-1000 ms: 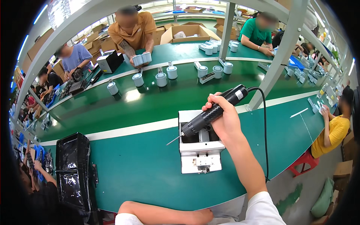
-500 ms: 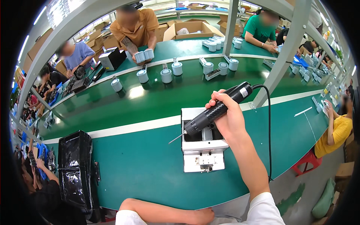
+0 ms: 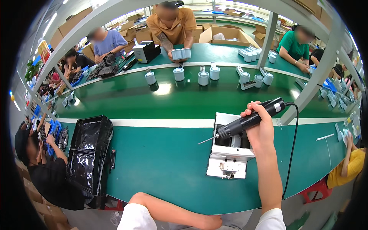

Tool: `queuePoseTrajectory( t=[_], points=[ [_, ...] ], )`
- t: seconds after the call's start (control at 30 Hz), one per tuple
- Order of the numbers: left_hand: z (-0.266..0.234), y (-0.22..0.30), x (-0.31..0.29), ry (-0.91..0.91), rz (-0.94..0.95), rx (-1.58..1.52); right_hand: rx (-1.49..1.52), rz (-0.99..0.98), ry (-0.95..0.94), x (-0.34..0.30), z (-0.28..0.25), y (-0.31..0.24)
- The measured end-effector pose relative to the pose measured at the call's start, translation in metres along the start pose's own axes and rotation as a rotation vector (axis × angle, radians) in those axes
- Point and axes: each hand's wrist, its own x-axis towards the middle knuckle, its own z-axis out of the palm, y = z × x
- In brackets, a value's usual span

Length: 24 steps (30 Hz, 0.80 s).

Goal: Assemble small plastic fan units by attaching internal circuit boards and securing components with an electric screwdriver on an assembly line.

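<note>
My right hand (image 3: 263, 126) is wrapped round a black electric screwdriver (image 3: 234, 128). It is tilted, with its thin bit pointing down to the left and a cable trailing from its upper end. Below it on the bench stands a white metal box-shaped device (image 3: 232, 151), which looks like a screw feeder. The bit's tip is apart from the device, in the air to its left. My left hand (image 3: 213, 222) rests low at the bench's near edge, the forearm lying across in front of me; its fingers are hidden.
Left on the green bench (image 3: 161, 161) sits a black plastic-lined two-part tray (image 3: 85, 153), a small dark strip (image 3: 112, 159) beside it. Beyond runs a green conveyor (image 3: 126, 101) with several light-blue round-headed parts (image 3: 203, 78). A grey post (image 3: 306, 92) rises at right. Other people work around.
The view has turned left, so the scene sits further right in the picture. My right hand still holds the screwdriver above the device, with little other change. The left arm stays low.
</note>
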Motion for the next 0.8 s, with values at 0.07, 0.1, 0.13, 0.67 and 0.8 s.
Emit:
queuePoseTrajectory(
  t=[0.07, 0.1, 0.13, 0.67, 0.8],
  points=[
    [0.0, -0.009, 0.0, 0.024, 0.143, -0.016, 0.006, -0.006, 0.021, 0.0, 0.001, 0.0],
    [-0.005, -0.011, -0.003, 0.04, 0.29, -0.026, -0.003, -0.006, 0.012, 0.0, 0.001, 0.001],
    [-0.01, -0.011, -0.005, 0.047, 0.284, -0.033, -0.005, 0.004, 0.007, 0.0, 0.001, 0.001],
    [-0.028, 0.001, -0.01, -0.091, 0.326, 0.288, -0.013, -0.019, -0.008, 0.0, 0.002, 0.002],
    [-0.08, 0.013, -0.035, -0.166, 0.289, 0.016, -0.013, -0.02, 0.0, -0.001, 0.004, 0.002]
  ],
)
